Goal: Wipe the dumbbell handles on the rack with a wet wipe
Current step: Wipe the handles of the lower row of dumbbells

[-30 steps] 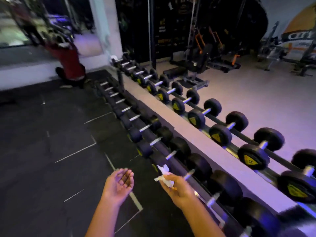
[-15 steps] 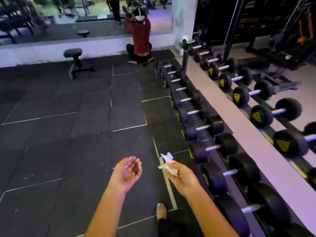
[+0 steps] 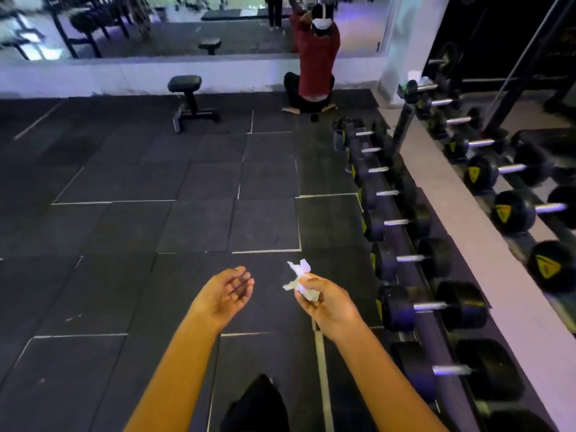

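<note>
A crumpled white wet wipe [image 3: 300, 277] is pinched in my right hand [image 3: 327, 302], held over the floor left of the rack. My left hand [image 3: 226, 296] is beside it, palm up, fingers loosely curled and holding nothing. A low rack [image 3: 417, 275] runs along the right with a row of black dumbbells with silver handles; the nearest handle [image 3: 431, 305] is right of my right hand, apart from it. A mirror [image 3: 511, 188] behind the rack repeats the row.
Dark rubber floor tiles [image 3: 187, 213] spread to the left. A small black bench [image 3: 187, 101] stands at the back. A person in a red top [image 3: 314, 63] sits on the floor by the far end of the rack. My leg [image 3: 255, 406] shows at the bottom.
The view has swung left and away from the rack, so both hands now sit over the floor instead of over the dumbbells. The right hand keeps hold of the wipe.
</note>
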